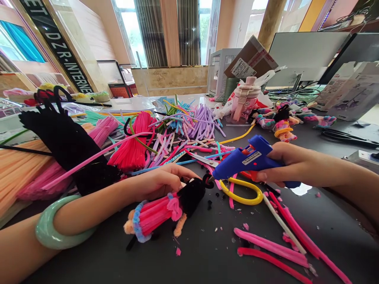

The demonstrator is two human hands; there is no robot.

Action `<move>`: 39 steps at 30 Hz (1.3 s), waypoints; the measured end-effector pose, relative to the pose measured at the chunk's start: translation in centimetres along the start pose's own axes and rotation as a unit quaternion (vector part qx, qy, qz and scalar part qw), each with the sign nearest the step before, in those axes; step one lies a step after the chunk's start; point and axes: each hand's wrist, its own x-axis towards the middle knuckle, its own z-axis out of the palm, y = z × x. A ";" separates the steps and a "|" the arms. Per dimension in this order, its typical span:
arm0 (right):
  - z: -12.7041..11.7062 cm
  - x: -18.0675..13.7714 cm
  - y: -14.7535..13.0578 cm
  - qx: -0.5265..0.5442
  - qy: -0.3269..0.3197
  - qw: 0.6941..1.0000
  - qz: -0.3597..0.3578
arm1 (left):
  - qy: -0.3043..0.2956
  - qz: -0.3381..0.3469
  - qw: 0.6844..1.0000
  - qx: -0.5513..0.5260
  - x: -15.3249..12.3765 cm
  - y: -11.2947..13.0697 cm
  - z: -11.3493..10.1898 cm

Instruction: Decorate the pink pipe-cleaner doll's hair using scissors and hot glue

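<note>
My left hand (161,182) is closed around a small pipe-cleaner doll (166,209) with black hair, a pink skirt with a blue hem and tan feet, holding it down on the dark table (207,256). A pale green bangle (51,227) sits on that wrist. My right hand (284,161) grips a blue hot glue gun (245,157), its nozzle pointing left at the doll's black head, almost touching it. Just under the gun lie scissors with yellow handles (241,191).
Heaps of pipe cleaners in pink (133,146), black (65,138), orange, purple and blue cover the left and middle. Loose pink stems (272,246) lie at the near right. Finished dolls (282,126), a pink bottle (244,100), boxes and monitors stand behind.
</note>
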 end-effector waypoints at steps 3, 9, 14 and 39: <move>0.0 0.0 -0.2 0.004 -0.004 1.000 -0.006 | 0.001 -0.001 1.000 0.002 0.0 0.0 0.0; 0.1 -0.3 -0.8 -0.003 -0.015 1.000 -0.018 | 0.002 -0.010 1.000 -0.006 0.0 0.2 0.2; 0.0 -0.6 -0.3 -0.018 -0.032 0.999 -0.012 | -0.009 -0.002 1.000 0.001 0.0 0.1 -0.1; 0.0 -0.5 -0.7 -0.049 -0.025 0.998 -0.020 | -0.032 0.013 0.999 0.000 0.0 -0.2 -0.4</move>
